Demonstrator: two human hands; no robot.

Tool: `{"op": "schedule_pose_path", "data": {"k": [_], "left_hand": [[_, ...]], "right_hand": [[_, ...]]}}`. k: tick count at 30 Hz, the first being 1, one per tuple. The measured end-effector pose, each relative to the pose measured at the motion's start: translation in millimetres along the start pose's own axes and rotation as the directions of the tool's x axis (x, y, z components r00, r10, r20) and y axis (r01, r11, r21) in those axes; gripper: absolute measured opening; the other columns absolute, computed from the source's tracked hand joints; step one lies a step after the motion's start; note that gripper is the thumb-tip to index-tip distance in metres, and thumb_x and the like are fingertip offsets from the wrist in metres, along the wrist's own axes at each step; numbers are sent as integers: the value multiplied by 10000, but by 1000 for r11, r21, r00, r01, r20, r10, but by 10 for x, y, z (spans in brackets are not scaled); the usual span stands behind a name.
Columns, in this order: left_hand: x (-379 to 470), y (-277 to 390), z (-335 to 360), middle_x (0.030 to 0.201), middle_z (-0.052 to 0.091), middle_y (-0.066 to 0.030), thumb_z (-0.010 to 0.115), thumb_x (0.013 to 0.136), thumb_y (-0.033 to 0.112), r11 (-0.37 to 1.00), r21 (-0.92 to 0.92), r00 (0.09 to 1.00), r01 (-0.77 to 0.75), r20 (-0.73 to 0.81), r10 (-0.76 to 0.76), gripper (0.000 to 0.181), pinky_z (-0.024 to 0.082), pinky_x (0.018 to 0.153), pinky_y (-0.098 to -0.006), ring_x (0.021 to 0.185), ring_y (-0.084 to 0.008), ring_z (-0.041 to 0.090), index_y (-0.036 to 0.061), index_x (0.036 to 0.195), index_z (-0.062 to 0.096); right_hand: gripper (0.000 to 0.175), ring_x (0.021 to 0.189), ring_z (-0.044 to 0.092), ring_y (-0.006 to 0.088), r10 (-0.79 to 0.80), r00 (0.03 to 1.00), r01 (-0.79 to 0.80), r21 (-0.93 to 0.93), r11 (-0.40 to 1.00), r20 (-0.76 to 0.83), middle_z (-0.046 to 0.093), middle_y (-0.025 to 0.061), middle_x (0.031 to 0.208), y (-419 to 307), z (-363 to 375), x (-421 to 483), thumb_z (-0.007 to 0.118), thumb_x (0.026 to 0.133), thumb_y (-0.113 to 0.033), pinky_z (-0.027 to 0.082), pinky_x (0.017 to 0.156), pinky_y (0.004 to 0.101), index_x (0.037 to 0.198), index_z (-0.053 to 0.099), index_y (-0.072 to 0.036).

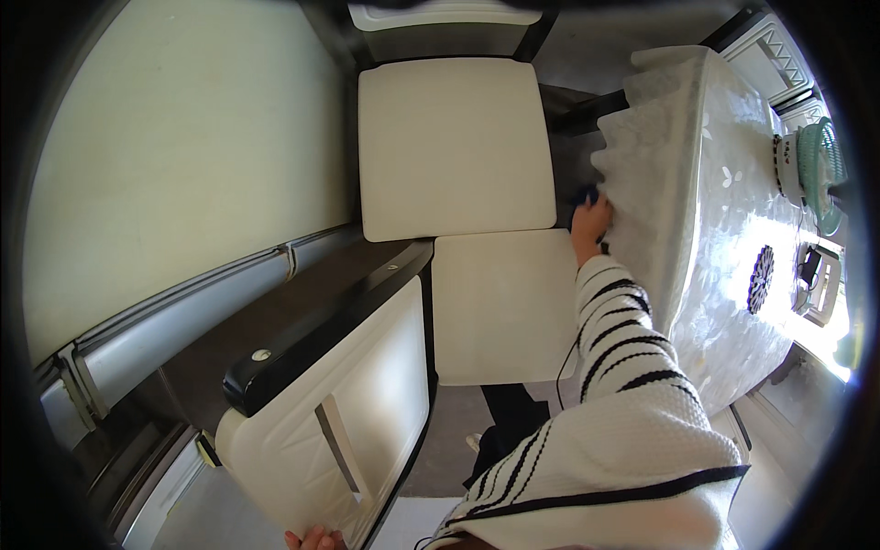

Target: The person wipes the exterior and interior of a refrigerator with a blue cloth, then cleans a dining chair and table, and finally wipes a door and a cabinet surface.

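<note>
My right hand (592, 223), at the end of a striped knit sleeve, holds a dark blue cloth (586, 196). It is beside the hanging edge of a pale tablecloth (646, 165), just past the right corner of the nearer white chair seat (505, 306). What the cloth touches is hidden. Only the fingers of my left hand (315, 538) show at the bottom edge; they curl over the top edge of a white chair backrest (275, 440) with a slot and black posts. A second white chair seat (457, 148) adjoins the nearer one.
The table (732, 179) on the right carries a green plastic basket (818, 172), a dark openwork mat (760, 278) and a black device (811, 265). A large pale panel (192, 137) with a metal-trimmed edge fills the left. A dark cord (565, 364) hangs by my sleeve.
</note>
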State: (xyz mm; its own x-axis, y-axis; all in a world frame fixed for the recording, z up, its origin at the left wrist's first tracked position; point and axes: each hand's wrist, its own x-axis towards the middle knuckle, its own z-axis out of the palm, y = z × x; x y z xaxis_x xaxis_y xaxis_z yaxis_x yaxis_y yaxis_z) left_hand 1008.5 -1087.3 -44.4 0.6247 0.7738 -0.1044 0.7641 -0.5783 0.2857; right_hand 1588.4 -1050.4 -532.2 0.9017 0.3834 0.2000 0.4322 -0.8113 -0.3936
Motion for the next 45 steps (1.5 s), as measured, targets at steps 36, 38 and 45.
{"op": "schedule_pose_path", "data": {"k": [36, 38, 45], "left_hand": [[370, 293, -72, 1319, 455, -221, 505, 859, 41, 996, -73, 993, -47, -116, 38, 421, 236, 1085, -487, 1338, -418, 280, -30, 1269, 446], [374, 261, -74, 1294, 486, -215, 542, 884, 80, 993, -5, 985, -120, -125, 118, 393, 249, 1087, -504, 1302, -413, 330, -33, 1254, 470], [389, 274, -73, 1299, 479, -215, 514, 897, 67, 990, 117, 996, -73, -41, 79, 400, 244, 1082, -490, 1318, -416, 297, -41, 1278, 460]], "right_hand": [[451, 1187, 453, 333, -161, 982, 188, 421, 887, -100, 431, 72, 1336, -1185, -3612, 1827, 625, 771, -131, 414, 909, 502, 1193, 570, -282], [578, 1334, 266, 374, -66, 998, 59, 278, 959, 16, 264, 54, 1487, -962, -3648, 2302, 615, 796, -163, 317, 979, 618, 1329, 453, -318], [625, 1403, 19, 423, 36, 951, -59, 64, 996, 308, 135, 36, 1549, 74, -2785, 2770, 551, 851, -514, 75, 1010, 725, 1417, 332, -362]]}}
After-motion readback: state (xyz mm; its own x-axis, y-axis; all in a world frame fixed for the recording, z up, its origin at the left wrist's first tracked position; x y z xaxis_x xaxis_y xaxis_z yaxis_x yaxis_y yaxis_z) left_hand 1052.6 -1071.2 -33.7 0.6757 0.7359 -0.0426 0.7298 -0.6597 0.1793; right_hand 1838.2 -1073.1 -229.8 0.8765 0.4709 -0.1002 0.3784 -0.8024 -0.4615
